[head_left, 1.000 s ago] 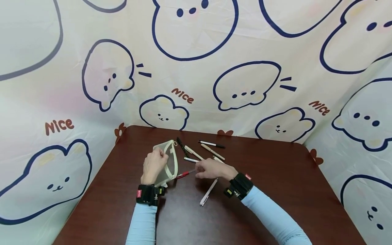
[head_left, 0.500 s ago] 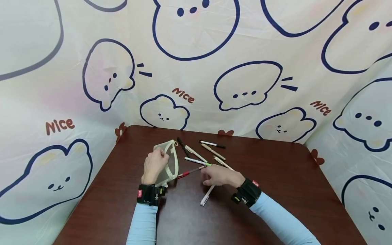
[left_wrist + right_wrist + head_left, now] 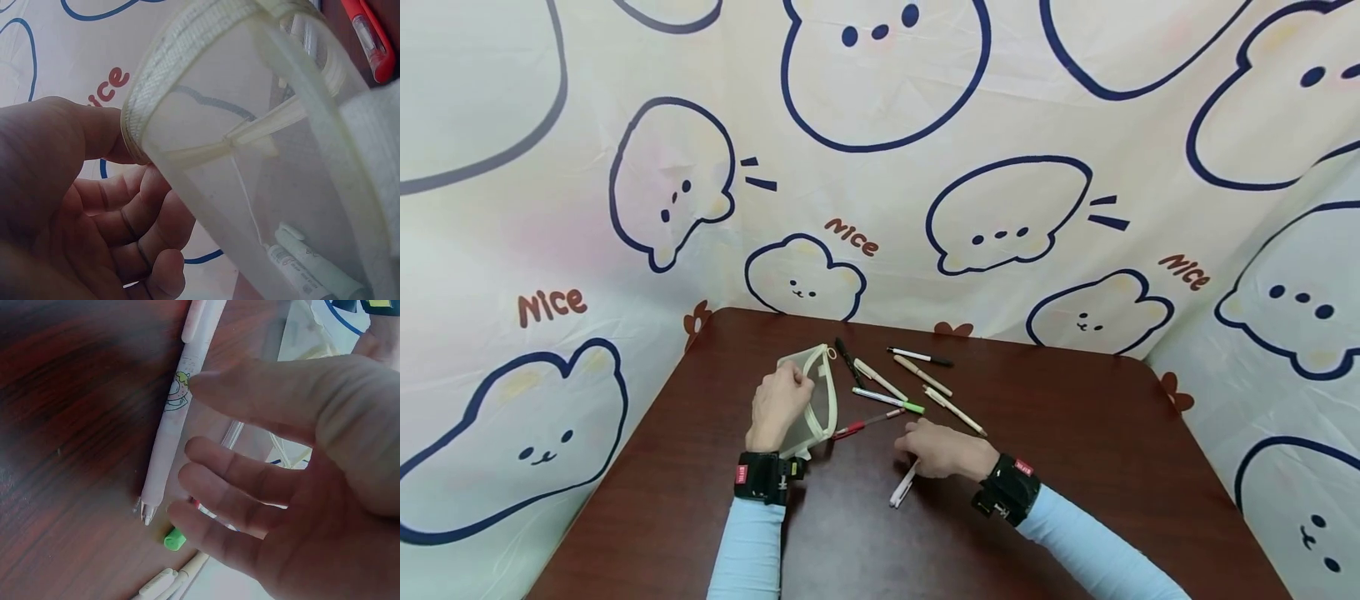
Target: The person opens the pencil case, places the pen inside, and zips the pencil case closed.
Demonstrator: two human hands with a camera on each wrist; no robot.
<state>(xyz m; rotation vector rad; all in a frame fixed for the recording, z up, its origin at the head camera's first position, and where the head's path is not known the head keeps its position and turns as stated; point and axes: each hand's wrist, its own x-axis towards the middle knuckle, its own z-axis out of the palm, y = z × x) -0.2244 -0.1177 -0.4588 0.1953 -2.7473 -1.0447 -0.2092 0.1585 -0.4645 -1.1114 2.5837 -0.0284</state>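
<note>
My left hand (image 3: 778,404) grips the edge of a translucent pencil pouch (image 3: 822,404), its thumb over the zipper rim in the left wrist view. The pouch stands with its mouth toward the right; a white pen (image 3: 294,275) and a pale green pen (image 3: 319,265) lie inside. Over the table, my right hand (image 3: 943,448) is at a pale pink pen (image 3: 178,406) with a small cartoon print. Its thumb tip meets or nearly meets the barrel, while the other visible fingers are loosely bent beside it. The pen lies on the table, partly covered by the hand in the head view.
Beyond the right hand lie a green-tipped pen (image 3: 887,400), a red pen (image 3: 857,427), cream pens (image 3: 880,379) (image 3: 955,411), a beige pen (image 3: 922,375), a black pen (image 3: 847,362) and a black-and-white pen (image 3: 919,357). A patterned curtain (image 3: 895,200) borders the brown table (image 3: 1037,417).
My right hand has moved right and nearer to me, away from the group of pens and onto the pale pink pen. My left hand and the pouch have stayed put.
</note>
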